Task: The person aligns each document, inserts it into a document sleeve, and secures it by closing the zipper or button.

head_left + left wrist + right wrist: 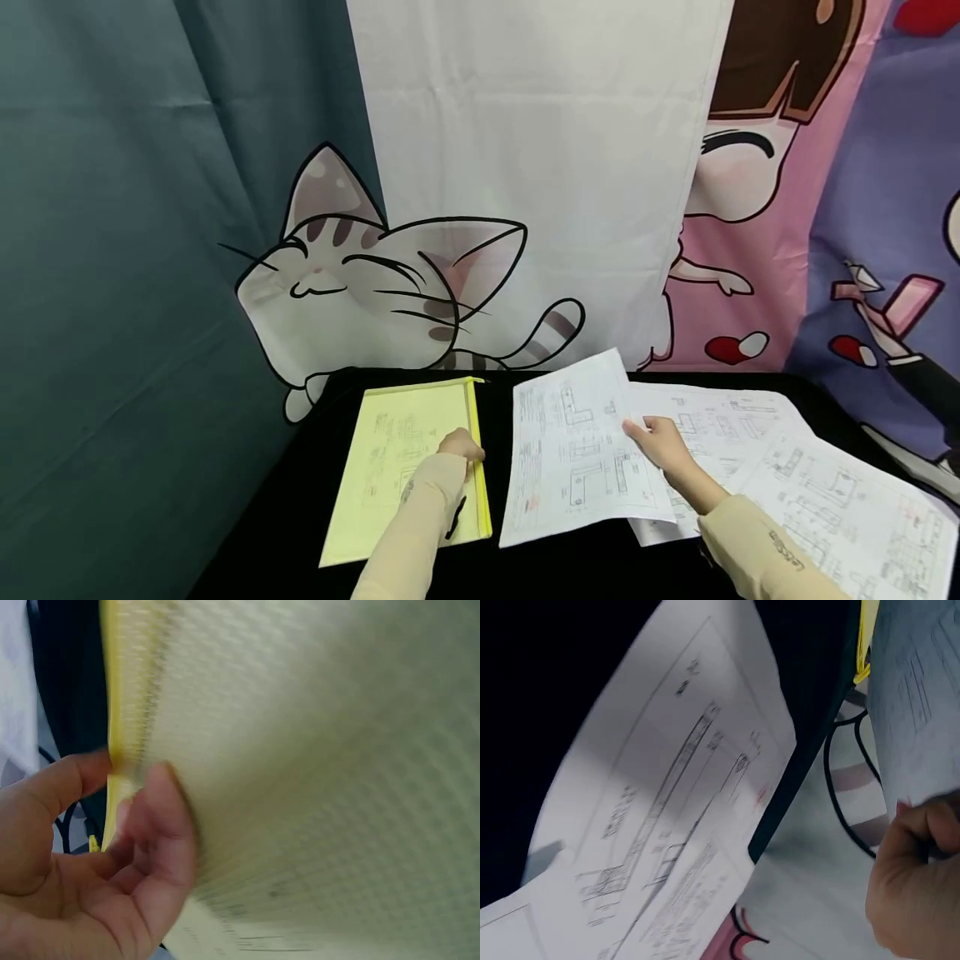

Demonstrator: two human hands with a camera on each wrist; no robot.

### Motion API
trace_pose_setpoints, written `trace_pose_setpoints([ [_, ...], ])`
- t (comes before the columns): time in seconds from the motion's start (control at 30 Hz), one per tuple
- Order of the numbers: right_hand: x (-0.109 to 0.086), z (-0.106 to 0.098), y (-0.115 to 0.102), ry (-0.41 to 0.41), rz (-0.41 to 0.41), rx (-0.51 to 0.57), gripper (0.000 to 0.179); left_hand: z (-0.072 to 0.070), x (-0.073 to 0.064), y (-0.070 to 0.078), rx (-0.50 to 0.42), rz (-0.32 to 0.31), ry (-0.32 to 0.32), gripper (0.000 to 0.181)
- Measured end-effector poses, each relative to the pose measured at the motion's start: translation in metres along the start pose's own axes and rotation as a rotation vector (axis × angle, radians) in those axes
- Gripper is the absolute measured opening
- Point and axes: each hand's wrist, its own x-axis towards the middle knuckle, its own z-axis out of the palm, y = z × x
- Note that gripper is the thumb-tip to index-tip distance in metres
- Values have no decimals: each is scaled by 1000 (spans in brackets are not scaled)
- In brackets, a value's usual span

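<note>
The folder (393,458) is yellow, its edge strip (481,492) brighter; the papers (577,450) are white with dark line drawings (588,486); the sleeves (408,533) are cream with dark lettering (786,550); the desk (270,525) is black.

In front of you hangs a smooth, printed fabric backdrop (540,108), its white panel standing between a dull teal one (112,250) on your left and a pink one (787,292) on your right, with purple (862,200) beyond. You face a white, black-outlined cartoon cat (345,283) with a striped tail (555,329). To your right, a brown-haired cartoon figure (772,67) tops the pink, above a red-and-white rounded shape (735,347). Below, you have a black tabletop (296,500) against the fabric's lower part.
</note>
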Motion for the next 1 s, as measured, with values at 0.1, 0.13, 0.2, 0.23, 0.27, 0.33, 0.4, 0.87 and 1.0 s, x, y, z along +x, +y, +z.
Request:
trace_pose_setpoints([
  [0.1, -1, 1, 6, -62, 1, 19, 36, -14, -25, 13, -119, -71, -65, 30],
  [0.13, -1, 1, 7, -83, 6, 29, 36, -19, -34, 17, -171, -69, -86, 27],
  [0.2, -1, 2, 9, -130, 10, 52, 36, -32, -54, 25, -256, -77, -134, 18],
  [0.23, -2, 2, 9, -150, 15, 62, 37, -36, -61, 28, -302, -78, -153, 15],
  [0.27, -2, 3, 10, -163, 25, 74, 37, -40, -67, 29, -320, -62, -167, 14],
  [0.33, -3, 3, 10, -181, 43, 93, 38, -47, -77, 33, -345, -47, -187, 17],
  [0.4, -4, 4, 10, -186, 65, 98, 39, -50, -80, 32, -397, -46, -221, 24],
  [0.87, -7, 0, 15, -364, 12, 163, 43, -45, -75, 10, -635, 41, -273, 11],
  [1.0, -7, 3, 16, -441, -15, 177, 42, -43, -82, 17, -573, 91, -221, 13],
])
